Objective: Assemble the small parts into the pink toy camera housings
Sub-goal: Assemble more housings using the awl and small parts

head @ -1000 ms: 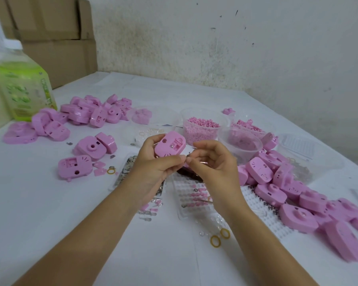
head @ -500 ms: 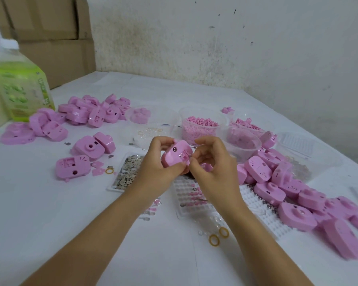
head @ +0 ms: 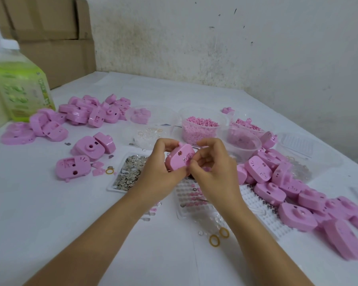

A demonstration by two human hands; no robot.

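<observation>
I hold one pink toy camera housing (head: 179, 159) above the middle of the white table (head: 50, 213). My left hand (head: 159, 172) grips it from the left and from below. My right hand (head: 213, 172) has its fingers curled against the housing's right edge, thumb and forefinger pressed on a small slot there. Whether a small part sits between those fingertips is hidden. Under my hands lie a tray of small grey metal pieces (head: 128, 172) and a white tray of small pink parts (head: 191, 197).
Pink housings are heaped at the back left (head: 87, 113) and along the right (head: 298, 195). Clear tubs hold pink pellets (head: 201, 126) and other parts (head: 241, 141). A green bottle (head: 19, 87) and cardboard boxes (head: 50, 38) stand far left. Yellow rings (head: 218, 237) lie near my right forearm.
The housing came down from a raised position and turned in my left hand. My right hand closed in from pinching beside it to pressing on its right edge.
</observation>
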